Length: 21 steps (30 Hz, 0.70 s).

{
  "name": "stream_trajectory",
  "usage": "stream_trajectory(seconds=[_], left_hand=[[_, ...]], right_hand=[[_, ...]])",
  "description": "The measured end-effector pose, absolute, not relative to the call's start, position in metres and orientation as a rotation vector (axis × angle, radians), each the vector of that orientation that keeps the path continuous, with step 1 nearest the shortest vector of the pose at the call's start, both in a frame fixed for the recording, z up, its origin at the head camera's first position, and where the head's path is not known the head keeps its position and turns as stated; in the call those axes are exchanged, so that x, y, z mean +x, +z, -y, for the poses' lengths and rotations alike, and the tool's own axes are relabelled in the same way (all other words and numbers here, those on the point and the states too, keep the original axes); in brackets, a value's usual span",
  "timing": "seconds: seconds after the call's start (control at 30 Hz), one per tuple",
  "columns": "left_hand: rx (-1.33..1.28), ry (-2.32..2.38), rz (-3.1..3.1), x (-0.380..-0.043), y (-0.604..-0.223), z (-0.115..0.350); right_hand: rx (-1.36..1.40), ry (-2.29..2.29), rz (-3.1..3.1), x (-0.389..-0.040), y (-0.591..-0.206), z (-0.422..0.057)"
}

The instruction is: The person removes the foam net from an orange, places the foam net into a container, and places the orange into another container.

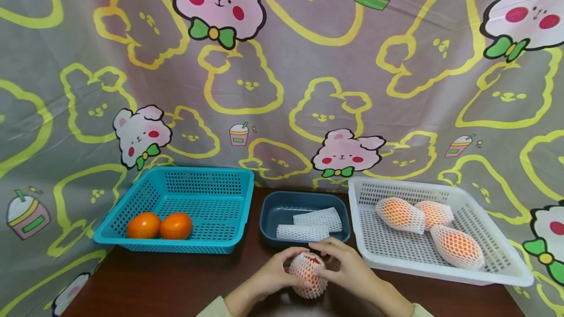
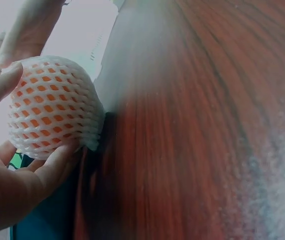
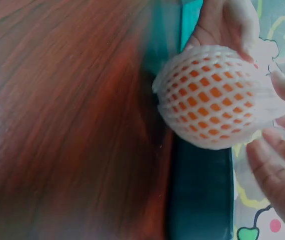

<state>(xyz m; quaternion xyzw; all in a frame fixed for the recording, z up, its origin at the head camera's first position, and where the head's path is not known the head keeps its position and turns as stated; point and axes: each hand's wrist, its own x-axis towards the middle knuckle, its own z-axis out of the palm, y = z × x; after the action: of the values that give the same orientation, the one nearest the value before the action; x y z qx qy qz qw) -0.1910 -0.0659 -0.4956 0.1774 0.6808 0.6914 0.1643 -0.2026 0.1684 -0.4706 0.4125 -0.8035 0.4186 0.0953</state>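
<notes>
1. The left hand (image 1: 275,272) holds a netted orange (image 1: 307,269), thumb and fingers curled round it, near the middle of the desk's (image 1: 176,278) front edge.
2. The right hand (image 1: 351,269) curves about the net's loose end (image 3: 276,107); I cannot tell whether it pinches.
3. Toward the back edge, a blue tray (image 1: 279,213) carries two foam nets (image 1: 303,232).

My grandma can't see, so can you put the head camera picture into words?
Two hands hold a netted fruit at a dark table. Behind them, left to right, sit a turquoise basket with two bare fruits, a blue tray with two white nets, and a white basket with three netted fruits. A bunny-print cloth hangs behind.
</notes>
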Motion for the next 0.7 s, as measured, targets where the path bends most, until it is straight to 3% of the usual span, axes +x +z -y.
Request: stream_trajectory(seconds=[0.7], left_hand=[[0.630,1.824,-2.335,-0.188,-0.484,0.063]], right_hand=[[1.280,1.285,2.281,-0.202,-0.476,-0.163]])
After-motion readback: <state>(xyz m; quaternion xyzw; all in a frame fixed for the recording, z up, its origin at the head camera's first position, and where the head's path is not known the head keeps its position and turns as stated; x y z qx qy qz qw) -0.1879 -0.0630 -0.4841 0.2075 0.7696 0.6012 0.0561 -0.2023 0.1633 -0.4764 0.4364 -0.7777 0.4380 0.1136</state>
